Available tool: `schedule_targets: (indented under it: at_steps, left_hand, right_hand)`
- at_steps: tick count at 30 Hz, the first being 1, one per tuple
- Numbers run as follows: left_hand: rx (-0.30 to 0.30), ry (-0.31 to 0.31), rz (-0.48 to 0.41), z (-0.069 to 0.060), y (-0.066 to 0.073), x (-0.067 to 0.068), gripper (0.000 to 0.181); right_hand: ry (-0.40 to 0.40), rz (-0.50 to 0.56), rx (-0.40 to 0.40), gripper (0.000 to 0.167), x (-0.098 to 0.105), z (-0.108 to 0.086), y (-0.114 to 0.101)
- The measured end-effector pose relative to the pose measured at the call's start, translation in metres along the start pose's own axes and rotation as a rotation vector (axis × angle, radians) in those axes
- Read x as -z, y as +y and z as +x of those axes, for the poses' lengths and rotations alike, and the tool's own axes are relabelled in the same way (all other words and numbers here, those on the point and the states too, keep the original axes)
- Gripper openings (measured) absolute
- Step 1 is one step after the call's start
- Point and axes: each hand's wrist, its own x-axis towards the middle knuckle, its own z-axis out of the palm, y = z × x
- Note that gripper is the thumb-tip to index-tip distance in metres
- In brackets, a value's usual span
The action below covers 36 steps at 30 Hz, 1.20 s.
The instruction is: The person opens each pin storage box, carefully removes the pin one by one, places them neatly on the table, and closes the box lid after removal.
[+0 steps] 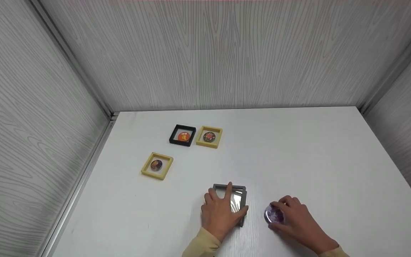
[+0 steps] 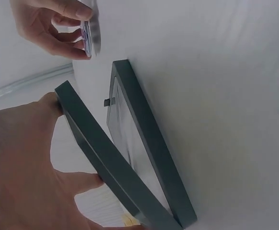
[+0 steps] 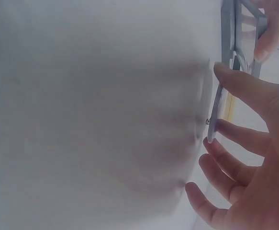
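My left hand (image 1: 220, 216) grips the upper half (image 2: 101, 148) of a grey hinged display frame, thumb on one edge and fingers on the others. The left wrist view shows that half tilted up from the lower half (image 2: 151, 139), which lies on the table; the two meet at one end. Clear film (image 1: 236, 201) shines inside the frame. To the right of it, my right hand (image 1: 300, 221) pinches a round purple badge (image 1: 274, 214) by its rim between thumb and fingers. The right wrist view has the badge (image 3: 216, 115) edge-on, close to the tabletop.
Further back stand a black frame (image 1: 172, 138) with an orange badge and a yellow frame (image 1: 209, 145) with a patterned badge. Another yellow frame (image 1: 152, 175) holding a dark badge lies to the left. Wood-grain panels (image 1: 205, 53) wall the white table (image 1: 298, 150) behind and at both sides.
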Motion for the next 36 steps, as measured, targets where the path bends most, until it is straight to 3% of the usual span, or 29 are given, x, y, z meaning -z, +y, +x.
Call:
schedule_targets:
  at_steps: [16, 23, 27, 31, 36]
  left_hand:
    - [0.016, 0.033, 0.194, -0.004, 0.004, -0.014, 0.088]
    - [-0.007, -0.001, 0.215, 0.000, -0.004, -0.002, 0.093]
    - [-0.027, -0.009, 0.202, 0.023, -0.017, 0.015, 0.084]
    - [-0.012, 0.000, 0.200, 0.064, -0.034, 0.030, 0.068]
    - [0.016, -0.069, 0.168, 0.113, -0.049, 0.038, 0.051]
  right_hand:
    - [0.051, 0.017, 0.021, 0.057, -0.009, -0.008, 0.007]
    - [-0.002, 0.025, -0.060, 0.062, -0.006, -0.004, 0.004]
    - [-0.015, 0.071, -0.092, 0.055, -0.001, 0.005, 0.002]
    - [-0.013, 0.135, -0.083, 0.043, 0.005, 0.015, 0.002]
    - [-0.027, 0.228, -0.076, 0.034, 0.010, 0.031, 0.000]
